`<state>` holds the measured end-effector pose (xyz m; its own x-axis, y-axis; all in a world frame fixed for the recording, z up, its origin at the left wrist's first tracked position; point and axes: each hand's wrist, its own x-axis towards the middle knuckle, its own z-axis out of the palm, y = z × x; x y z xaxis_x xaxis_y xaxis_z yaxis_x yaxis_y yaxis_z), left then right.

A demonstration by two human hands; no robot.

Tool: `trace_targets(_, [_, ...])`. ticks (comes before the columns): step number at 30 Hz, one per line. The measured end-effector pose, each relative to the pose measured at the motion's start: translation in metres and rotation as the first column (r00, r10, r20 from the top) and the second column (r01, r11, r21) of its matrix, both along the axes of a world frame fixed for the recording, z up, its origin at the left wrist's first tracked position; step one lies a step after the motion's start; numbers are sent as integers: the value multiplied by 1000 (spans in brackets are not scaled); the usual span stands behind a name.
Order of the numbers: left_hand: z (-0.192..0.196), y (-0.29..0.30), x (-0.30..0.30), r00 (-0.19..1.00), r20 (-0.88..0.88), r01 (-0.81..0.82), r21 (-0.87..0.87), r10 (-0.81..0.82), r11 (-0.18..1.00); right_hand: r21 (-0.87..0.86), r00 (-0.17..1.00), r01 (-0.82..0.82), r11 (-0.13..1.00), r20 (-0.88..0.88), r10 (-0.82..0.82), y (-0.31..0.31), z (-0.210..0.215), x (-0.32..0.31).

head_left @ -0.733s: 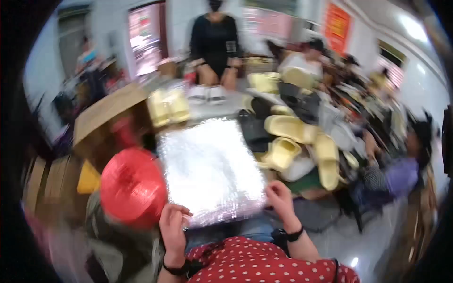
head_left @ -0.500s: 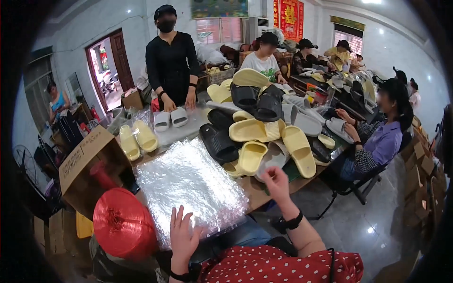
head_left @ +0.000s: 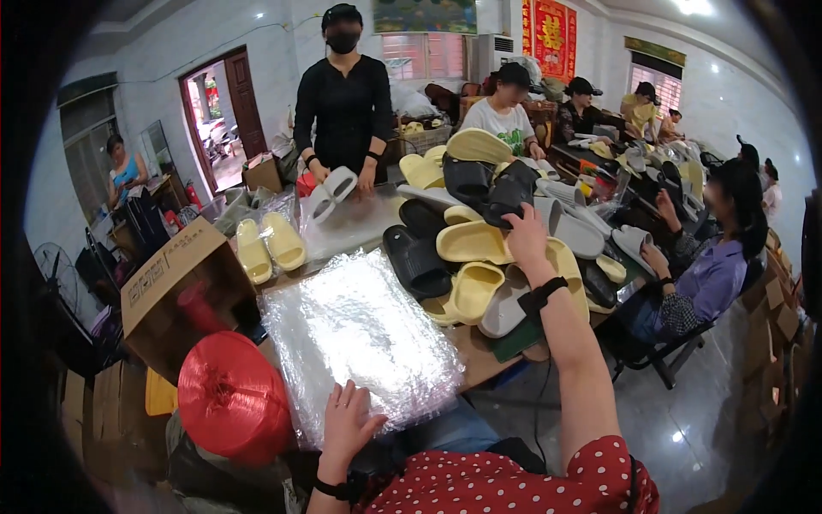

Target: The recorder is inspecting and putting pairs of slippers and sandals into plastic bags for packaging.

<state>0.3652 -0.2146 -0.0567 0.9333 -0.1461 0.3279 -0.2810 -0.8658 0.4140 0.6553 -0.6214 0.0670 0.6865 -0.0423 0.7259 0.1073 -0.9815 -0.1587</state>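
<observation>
Bare skin, a black band at the wrist: the person's right hand had stretched well out over the table, much farther than half a second earlier, when it hovered just past the near table edge. Its fingers were curled loosely around the lower edge of a black moulded foam slipper on top of the heap; whether they had actually closed on it could not be told. The reach suggested that picking one slipper from the heap was the step in hand.

The left hand lay spread wide and flat on the near edge of a stack of clear, crinkled plastic bags, much where it had rested before, pinning the stack to the table directly in front of the person.

Around the black slipper sat a loose pile of pale yellow, grey and black foam slippers, touching and overlapping one another, just right of the bag stack. Left of the stack, a large spool of red plastic twine stood near the person's lap, with an open brown cardboard box beyond it.

Across the table a standing person in black held a white slipper, and other seated workers lined the right side.
</observation>
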Motion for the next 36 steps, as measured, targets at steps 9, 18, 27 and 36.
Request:
trace_targets(9, [0, -3, -2, 997, -62, -48, -23, 46, 999, 66, 843, -402, 913, 415, 341, 32, 62, -21])
trace_targets(18, [-9, 2, -2, 996, -20, -85, 10, 85, 996, -125, 618, -709, 694, 361, 698, 143, 103, -151])
trace_targets(27, [10, -7, -3, 991, -122, -86, -227, 59, 970, -295, 343, -917, 267, -248, 906, 236, -5, -234])
trace_targets(36, [-5, 20, 5, 952, -296, -286, -950, 71, -125, -137, 332, -937, 320, -71, 941, 246, -4, -251])
